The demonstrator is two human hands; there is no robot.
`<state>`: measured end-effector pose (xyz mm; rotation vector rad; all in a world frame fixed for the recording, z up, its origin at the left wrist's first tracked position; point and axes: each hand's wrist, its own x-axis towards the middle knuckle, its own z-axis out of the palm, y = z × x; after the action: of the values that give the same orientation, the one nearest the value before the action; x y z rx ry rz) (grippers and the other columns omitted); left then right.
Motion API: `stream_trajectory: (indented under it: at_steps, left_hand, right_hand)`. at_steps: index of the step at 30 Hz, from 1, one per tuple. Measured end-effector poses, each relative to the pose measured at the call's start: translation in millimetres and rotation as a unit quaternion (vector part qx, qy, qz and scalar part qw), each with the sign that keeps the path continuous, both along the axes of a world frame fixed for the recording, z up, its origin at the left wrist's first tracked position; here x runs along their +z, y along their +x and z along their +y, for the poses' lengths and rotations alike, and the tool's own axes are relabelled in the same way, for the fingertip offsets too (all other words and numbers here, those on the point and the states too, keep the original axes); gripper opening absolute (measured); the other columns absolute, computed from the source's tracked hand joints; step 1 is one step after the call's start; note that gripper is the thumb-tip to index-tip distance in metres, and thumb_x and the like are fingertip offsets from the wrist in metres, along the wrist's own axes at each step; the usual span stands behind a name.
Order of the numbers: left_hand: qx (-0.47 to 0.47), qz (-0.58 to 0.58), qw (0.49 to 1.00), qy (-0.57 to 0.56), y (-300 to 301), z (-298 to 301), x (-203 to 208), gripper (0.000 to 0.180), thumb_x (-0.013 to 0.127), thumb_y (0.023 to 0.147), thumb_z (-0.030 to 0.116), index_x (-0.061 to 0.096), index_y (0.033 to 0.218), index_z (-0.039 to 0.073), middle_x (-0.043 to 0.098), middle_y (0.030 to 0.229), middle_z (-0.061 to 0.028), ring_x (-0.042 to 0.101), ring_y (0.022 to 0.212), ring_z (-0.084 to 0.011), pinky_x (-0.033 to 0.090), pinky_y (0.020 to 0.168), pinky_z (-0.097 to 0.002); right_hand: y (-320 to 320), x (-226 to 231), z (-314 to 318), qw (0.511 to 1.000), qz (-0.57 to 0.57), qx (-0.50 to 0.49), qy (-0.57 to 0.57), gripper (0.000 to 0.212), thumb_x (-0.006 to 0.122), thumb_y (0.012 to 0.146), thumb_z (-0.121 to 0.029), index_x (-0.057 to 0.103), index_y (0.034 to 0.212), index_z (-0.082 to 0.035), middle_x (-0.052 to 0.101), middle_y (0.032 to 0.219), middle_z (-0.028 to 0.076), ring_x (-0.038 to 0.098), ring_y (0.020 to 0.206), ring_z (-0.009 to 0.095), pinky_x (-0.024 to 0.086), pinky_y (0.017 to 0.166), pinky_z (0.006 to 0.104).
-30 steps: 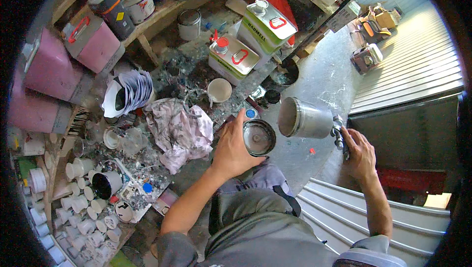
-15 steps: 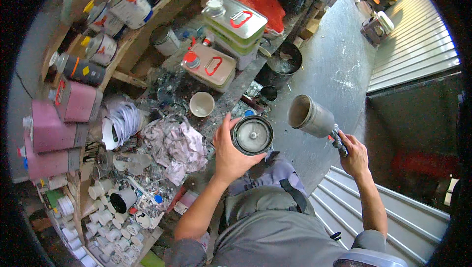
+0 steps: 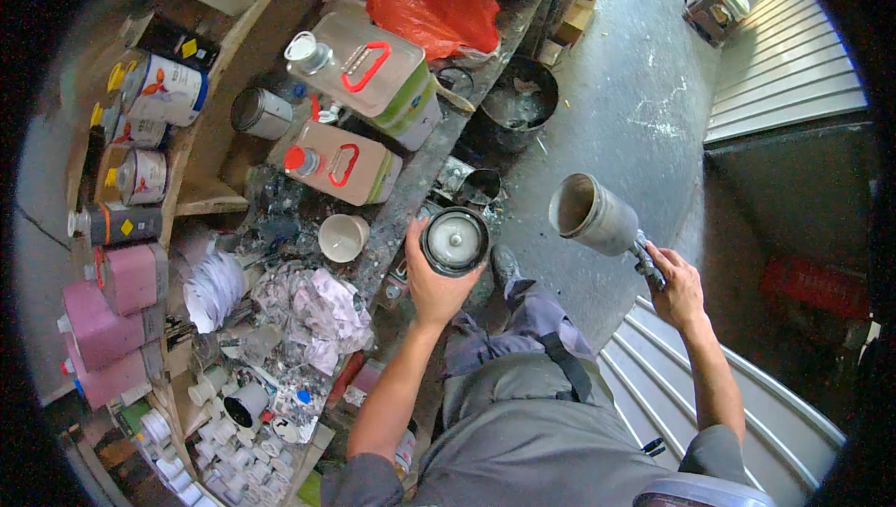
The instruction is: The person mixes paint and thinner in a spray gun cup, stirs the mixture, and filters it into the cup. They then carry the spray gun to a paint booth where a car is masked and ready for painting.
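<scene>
Beside the cluttered bench (image 3: 420,174), the left hand (image 3: 437,291) clasped a round black-rimmed piece (image 3: 455,240) and the right hand (image 3: 679,291) a cup-topped spray gun (image 3: 603,220), seemingly a holding-apart step whose next move called for steadiness.

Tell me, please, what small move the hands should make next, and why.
Perhaps bring the dark-rimmed round piece in the left hand toward the grey cup the right hand holds by its metal end: its mouth is open and the two are apart.
</scene>
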<state>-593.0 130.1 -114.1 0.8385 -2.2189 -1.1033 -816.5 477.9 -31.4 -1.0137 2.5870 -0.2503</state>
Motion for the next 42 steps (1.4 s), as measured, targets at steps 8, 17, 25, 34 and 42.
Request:
stream_trajectory:
  at_steps: [8,17,25,34,42]
  left_hand:
    - [0.008,-0.134,0.99,-0.036,-53.5,-17.8,-87.0,0.109,0.094,0.065,0.017,0.031,0.154,-0.002,0.047,0.149,-0.0282,0.046,0.139,-0.0464,0.037,0.118,-0.0505]
    - [-0.224,-0.272,0.881,-0.315,-115.6,-34.4,-122.7,0.071,0.071,0.081,-0.002,0.045,0.147,0.001,0.049,0.152,-0.0167,0.054,0.128,-0.0375,0.045,0.104,-0.0449]
    - [0.08,-0.132,0.98,0.123,-86.7,-14.5,-97.3,0.103,0.095,0.059,0.015,0.04,0.146,0.006,0.053,0.143,-0.0161,0.053,0.129,-0.0367,0.044,0.11,-0.0447]
    - [0.285,0.017,0.958,0.024,157.8,27.0,4.7,0.101,0.097,0.061,0.016,0.041,0.143,0.0,0.048,0.14,-0.0215,0.049,0.134,-0.0357,0.037,0.117,-0.0455]
    - [0.262,-0.171,0.934,-0.175,304.9,-77.1,-5.2,0.109,0.095,0.063,0.026,0.04,0.155,0.004,0.047,0.147,-0.0254,0.048,0.133,-0.0444,0.042,0.111,-0.0528]
  right_hand:
    - [-13.5,-7.8,30.6,0.999,-0.015,-0.029,-0.007,0.054,0.067,0.088,-0.007,0.062,0.142,-0.01,0.07,0.123,0.02,0.07,0.102,0.043,0.057,0.088,0.0484]
    - [0.4,-16.8,63.5,0.998,-0.035,-0.059,-0.013,0.06,0.066,0.083,-0.003,0.061,0.142,-0.009,0.07,0.121,0.02,0.069,0.101,0.043,0.057,0.087,0.0491]
    - [15.4,-38.3,50.7,0.984,-0.098,-0.089,-0.116,0.053,0.069,0.084,-0.003,0.066,0.137,-0.002,0.072,0.113,0.022,0.072,0.099,0.038,0.055,0.089,0.0389]
    - [48.5,-35.1,-21.4,0.968,-0.12,-0.012,-0.219,0.045,0.071,0.092,-0.008,0.066,0.135,0.002,0.075,0.107,0.02,0.072,0.093,0.027,0.053,0.088,0.0372]
    - [121.5,-13.5,-83.3,0.962,-0.174,-0.028,-0.208,0.048,0.073,0.091,-0.015,0.067,0.135,0.003,0.073,0.094,0.013,0.063,0.078,0.015,0.052,0.074,0.0331]
